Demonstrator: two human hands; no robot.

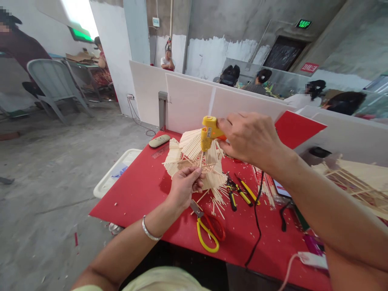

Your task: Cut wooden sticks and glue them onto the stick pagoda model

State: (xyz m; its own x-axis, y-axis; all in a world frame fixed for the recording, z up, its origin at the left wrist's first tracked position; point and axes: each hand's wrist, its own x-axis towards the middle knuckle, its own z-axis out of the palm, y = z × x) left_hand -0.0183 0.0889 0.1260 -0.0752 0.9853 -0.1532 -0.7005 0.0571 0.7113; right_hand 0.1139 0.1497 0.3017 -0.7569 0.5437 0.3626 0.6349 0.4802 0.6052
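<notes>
My right hand (253, 135) grips a yellow hot glue gun (207, 135), its nozzle pointing down. Pinched between thumb and fingers of my left hand (187, 184) is a thin wooden stick (201, 161), its upper end at or very near the nozzle; whether they touch I cannot tell. Behind and below both lies a model made of many pale wooden sticks (190, 145), with slatted panels fanning outward. Scissors (209, 230) with one yellow and one red handle lie just below my left hand. Loose sticks (218, 200) are scattered right of it.
On the red table (136, 194) lie pliers (235, 192), a yellow-handled tool (250, 192), an eyeglass case (159, 140) and a black cord (257, 226). A white tray (101, 184) is left of the table. Another stick structure (351, 186) stands at right. White partitions (188, 93) separate other seated people.
</notes>
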